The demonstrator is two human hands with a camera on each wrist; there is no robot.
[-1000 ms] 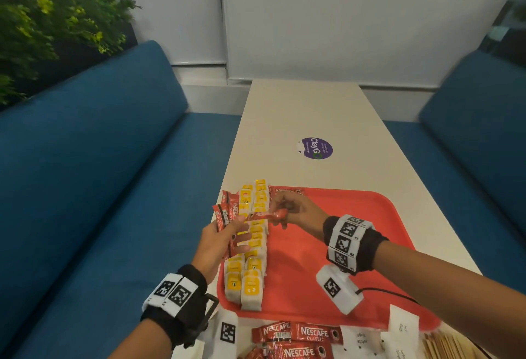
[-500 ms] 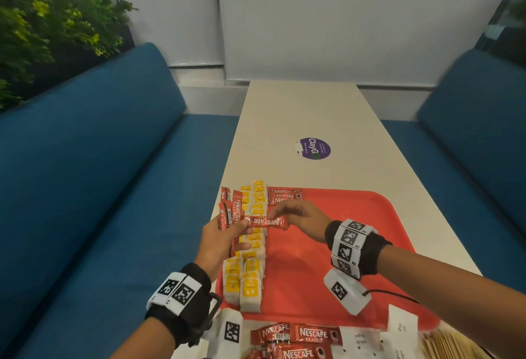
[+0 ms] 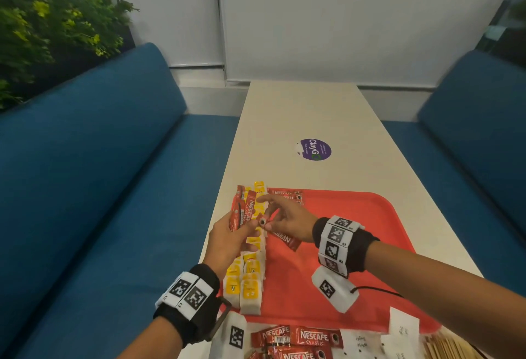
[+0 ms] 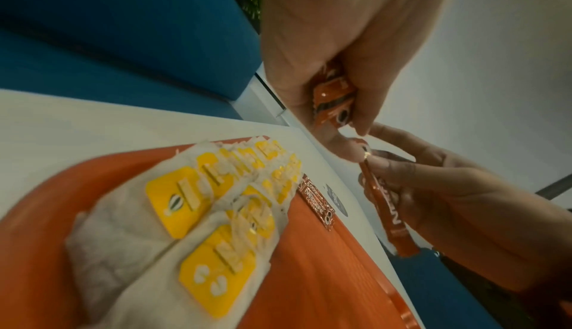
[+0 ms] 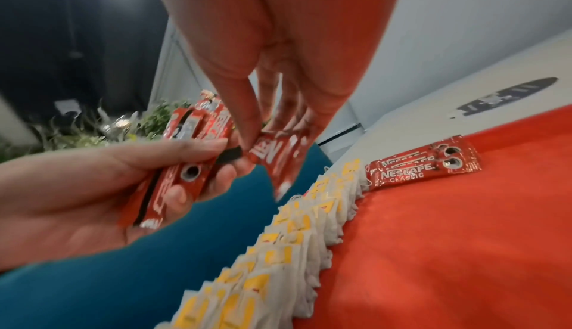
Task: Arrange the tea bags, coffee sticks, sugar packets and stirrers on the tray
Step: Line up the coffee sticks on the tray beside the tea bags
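A red tray (image 3: 355, 230) lies on the white table. Two rows of yellow-tagged tea bags (image 3: 250, 281) run along its left side. My left hand (image 3: 250, 224) grips a bundle of red coffee sticks (image 3: 242, 210) above the tea bags; in the right wrist view the bundle (image 5: 179, 177) sits between thumb and fingers. My right hand (image 3: 269, 223) pinches the end of one coffee stick (image 3: 286, 240), which slants down over the tray. The two hands almost touch. Two coffee sticks (image 5: 424, 165) lie flat at the tray's far left corner.
Off the tray at the near table edge lie more coffee sticks (image 3: 299, 338), white sugar packets (image 3: 361, 344) and wooden stirrers (image 3: 449, 347). A purple sticker (image 3: 315, 149) is on the table beyond. Blue benches (image 3: 85, 187) flank the table.
The single coffee stick lay level between both hands; now my right hand holds it by one end and it slants down toward the tray. The left hand keeps its bundle.
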